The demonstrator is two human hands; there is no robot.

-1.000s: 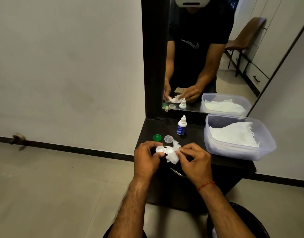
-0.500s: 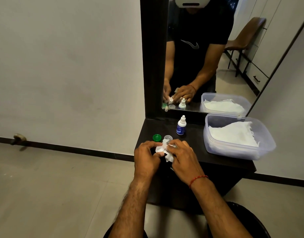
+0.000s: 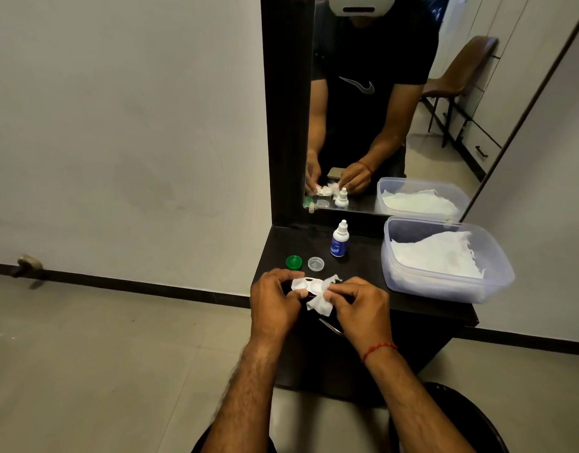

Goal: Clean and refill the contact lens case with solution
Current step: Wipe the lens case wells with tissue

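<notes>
Two hands: left hand (image 3: 275, 302) pinches white twin-well plastic lens case (image 3: 306, 285); right hand (image 3: 360, 308) pinches crumpled white tissue (image 3: 321, 300) into it.
Done: caps off beyond hands.
Left: refilling, apparently.

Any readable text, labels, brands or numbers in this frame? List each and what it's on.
No text can be read anywhere.
Solution bottle: blue label with print, too small and blurred to read.
Shirt in the mirror: a swoosh-shaped logo, no words.
Green cap, clear cap, lens case, tissue tub: no visible markings.
</notes>
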